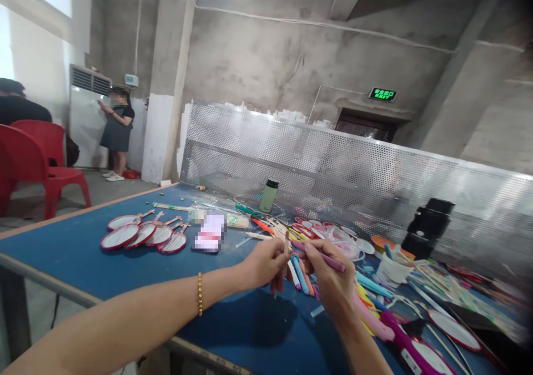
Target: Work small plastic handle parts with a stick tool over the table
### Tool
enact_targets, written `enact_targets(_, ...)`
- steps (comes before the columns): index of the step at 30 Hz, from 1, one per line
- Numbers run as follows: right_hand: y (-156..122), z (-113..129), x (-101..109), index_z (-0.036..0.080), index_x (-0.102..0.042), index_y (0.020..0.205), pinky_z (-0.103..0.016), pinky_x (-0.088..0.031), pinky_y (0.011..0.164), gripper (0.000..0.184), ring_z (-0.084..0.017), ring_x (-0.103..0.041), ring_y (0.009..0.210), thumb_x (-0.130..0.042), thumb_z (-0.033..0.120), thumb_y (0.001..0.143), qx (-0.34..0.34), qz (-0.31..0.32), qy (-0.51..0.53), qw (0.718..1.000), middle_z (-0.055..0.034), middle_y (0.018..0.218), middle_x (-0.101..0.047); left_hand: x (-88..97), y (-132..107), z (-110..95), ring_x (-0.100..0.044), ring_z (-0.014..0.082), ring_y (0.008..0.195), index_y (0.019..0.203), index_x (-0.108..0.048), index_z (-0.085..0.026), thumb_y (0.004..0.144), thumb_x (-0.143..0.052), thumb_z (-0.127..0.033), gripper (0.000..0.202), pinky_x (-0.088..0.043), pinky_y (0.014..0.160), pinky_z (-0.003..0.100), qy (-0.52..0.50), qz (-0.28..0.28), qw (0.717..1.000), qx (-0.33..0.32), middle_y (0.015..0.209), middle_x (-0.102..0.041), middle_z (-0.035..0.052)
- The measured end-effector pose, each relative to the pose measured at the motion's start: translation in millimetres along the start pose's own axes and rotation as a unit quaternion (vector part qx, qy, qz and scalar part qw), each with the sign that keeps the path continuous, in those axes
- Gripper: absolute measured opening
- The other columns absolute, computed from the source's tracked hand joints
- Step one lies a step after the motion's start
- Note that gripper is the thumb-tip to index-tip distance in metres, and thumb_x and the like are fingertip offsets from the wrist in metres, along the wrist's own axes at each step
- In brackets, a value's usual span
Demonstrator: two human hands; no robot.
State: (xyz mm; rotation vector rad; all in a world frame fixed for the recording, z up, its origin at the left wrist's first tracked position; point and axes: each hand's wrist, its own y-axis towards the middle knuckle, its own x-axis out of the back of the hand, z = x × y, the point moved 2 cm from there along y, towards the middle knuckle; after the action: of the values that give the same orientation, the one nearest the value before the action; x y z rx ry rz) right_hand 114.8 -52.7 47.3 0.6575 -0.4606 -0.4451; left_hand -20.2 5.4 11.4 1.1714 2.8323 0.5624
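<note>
Our two hands work over one blue desk (62, 247). Our left hand (264, 264) pinches one thin wooden stick (287, 242) upright above it, between thumb and fingers. Our right hand (331, 278) grips one slanted purple rod (335, 263), its far end right by the stick; we cannot tell whether the two touch. One gold bracelet (200, 294) rings our left wrist. To the left we count five round white paddles (119, 237) with red rims, overlapping, and beside them one phone (209, 232). One green bottle (268, 196) stands behind our hands, one white cup (390, 272) to the right. Coloured rods (306, 278) lie near our hands, too crowded to count.
</note>
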Motion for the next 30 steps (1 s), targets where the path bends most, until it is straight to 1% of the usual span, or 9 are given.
enact_targets(6, -0.3, -3.5, 0.1, 0.018, -0.064, 0.071, -0.024, -0.039, 0.047, 0.028, -0.012, -0.051, 0.046, -0.063, 0.043, 0.083, 0.001, 0.008, 0.004, 1.0, 0.0017, 0.05, -0.056, 1.0, 0.8, 3.5, -0.055, 0.0111, 0.04, 0.084, -0.047, -0.017, 0.091, -0.043, -0.05, 0.034, -0.043, 0.035, 0.022, 0.007, 0.001, 1.0, -0.002, 0.067, -0.063, 0.0031)
enact_targets(10, 0.1, -2.5, 0.5, 0.018, -0.065, 0.072, -0.024, -0.039, 0.048, 0.029, -0.013, -0.051, 0.046, -0.062, 0.044, 0.084, 0.004, 0.003, -0.006, 1.0, 0.0014, 0.051, -0.057, 0.8, 0.6, 3.5, -0.055, 0.0103, 0.04, 0.085, -0.048, -0.017, 0.09, -0.044, -0.051, 0.034, -0.043, 0.036, 0.021, 0.008, 0.002, 1.0, 0.003, 0.068, -0.064, 0.003)
enact_targets(18, -0.5, 2.4, 0.0, 0.018, -0.064, 0.068, -0.023, -0.037, 0.045, 0.027, -0.011, -0.049, 0.043, -0.062, 0.041, 0.082, 0.004, -0.002, -0.003, 1.0, 0.0023, 0.048, -0.055, -0.5, 1.2, 3.4, -0.055, 0.0099, 0.038, 0.085, -0.044, -0.018, 0.09, -0.046, -0.046, 0.028, -0.043, 0.034, 0.02, -0.009, -0.002, 1.0, 0.006, 0.065, -0.062, 0.0008)
enact_targets(25, 0.1, 2.1, -0.9, 0.018, -0.064, 0.068, -0.024, -0.038, 0.045, 0.029, -0.012, -0.049, 0.043, -0.063, 0.044, 0.08, 0.006, 0.001, 0.002, 1.0, 0.002, 0.047, -0.055, -1.3, 0.8, 1.3, -0.054, 0.0092, 0.037, 0.083, -0.042, -0.019, 0.09, -0.047, -0.042, 0.024, -0.042, 0.033, 0.018, -0.016, -0.002, 1.0, 0.015, 0.064, -0.061, -0.0005)
enact_targets(30, 0.6, 1.3, -0.9, 0.018, -0.064, 0.068, -0.023, -0.038, 0.045, 0.029, -0.012, -0.049, 0.043, -0.063, 0.043, 0.081, 0.012, -0.002, 0.001, 1.0, 0.0023, 0.046, -0.054, -1.3, 0.2, 1.5, -0.053, 0.0095, 0.036, 0.083, -0.042, -0.019, 0.091, -0.044, -0.039, 0.022, -0.041, 0.032, 0.019, -0.009, -0.001, 1.0, 0.011, 0.064, -0.061, 0.0004)
